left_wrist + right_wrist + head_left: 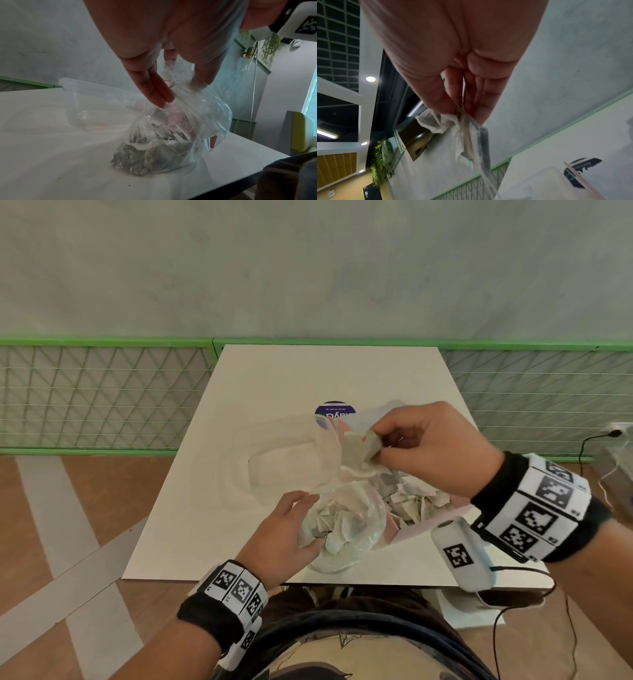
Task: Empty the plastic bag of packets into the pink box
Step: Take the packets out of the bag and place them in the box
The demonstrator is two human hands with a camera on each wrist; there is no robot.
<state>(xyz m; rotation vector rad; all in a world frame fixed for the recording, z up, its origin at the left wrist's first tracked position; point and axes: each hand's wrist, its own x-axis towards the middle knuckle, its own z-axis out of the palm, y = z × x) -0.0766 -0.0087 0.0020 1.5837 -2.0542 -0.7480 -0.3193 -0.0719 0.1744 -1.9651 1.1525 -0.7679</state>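
Fingers (452,102) of the right hand (428,446) pinch packets (359,448); left hand (284,532) grips the bag (346,529) at 6 o'clock. Film limp, slippery: hold its base.

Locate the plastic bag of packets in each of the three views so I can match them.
Head: plastic bag sits low centre on the table, gripped by the left hand.
Left wrist: plastic bag fills the centre, below the fingers.
Right wrist: not in it.
Shared landmark: the clear container.
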